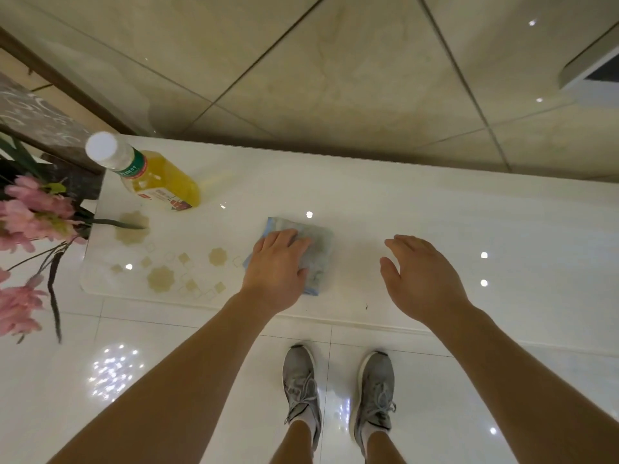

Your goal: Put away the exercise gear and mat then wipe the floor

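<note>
A folded grey-blue cloth [315,256] lies on a glossy white ledge [435,222] in front of me. My left hand [276,266] rests on the cloth's left half, fingers laid over it and slightly bent. My right hand [418,279] hovers above the bare ledge to the right of the cloth, fingers relaxed and holding nothing. No exercise gear or mat is in view.
A bottle of yellow liquid [150,175] with a white cap stands at the ledge's back left. Pink artificial flowers [30,222] lean in from the left edge. A beige tiled wall [335,78] rises behind the ledge. My grey trainers [338,390] stand on the shiny white floor below.
</note>
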A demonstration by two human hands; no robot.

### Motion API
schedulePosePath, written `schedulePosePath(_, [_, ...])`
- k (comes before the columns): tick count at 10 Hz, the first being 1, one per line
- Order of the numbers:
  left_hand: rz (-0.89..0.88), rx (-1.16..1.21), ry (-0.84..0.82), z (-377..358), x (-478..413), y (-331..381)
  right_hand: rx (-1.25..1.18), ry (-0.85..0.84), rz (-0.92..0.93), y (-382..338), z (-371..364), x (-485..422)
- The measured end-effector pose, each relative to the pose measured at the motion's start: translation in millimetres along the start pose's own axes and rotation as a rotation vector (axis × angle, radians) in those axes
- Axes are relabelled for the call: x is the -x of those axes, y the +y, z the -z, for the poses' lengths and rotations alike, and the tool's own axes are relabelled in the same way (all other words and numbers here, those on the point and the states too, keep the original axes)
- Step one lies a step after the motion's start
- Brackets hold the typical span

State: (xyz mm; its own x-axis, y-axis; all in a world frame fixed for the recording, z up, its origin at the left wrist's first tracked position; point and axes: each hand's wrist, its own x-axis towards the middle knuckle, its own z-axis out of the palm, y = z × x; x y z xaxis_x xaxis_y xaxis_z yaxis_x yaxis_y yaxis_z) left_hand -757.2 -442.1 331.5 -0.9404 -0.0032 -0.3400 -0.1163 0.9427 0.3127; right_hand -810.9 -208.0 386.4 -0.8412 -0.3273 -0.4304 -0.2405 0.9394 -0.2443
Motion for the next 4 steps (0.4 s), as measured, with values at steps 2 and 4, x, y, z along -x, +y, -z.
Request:
schedulePosePath(2, [0.022, -0.002, 0.023, 27.1, 6.7, 9.7, 0.001, 0.003, 0.007, 1.0, 18.0, 8.1])
schedulePosePath(4, [0.039, 0.023, 0.057, 76.5, 19.8, 27.2, -0.002, 0.038, -0.012, 0.3, 60.2, 23.9])
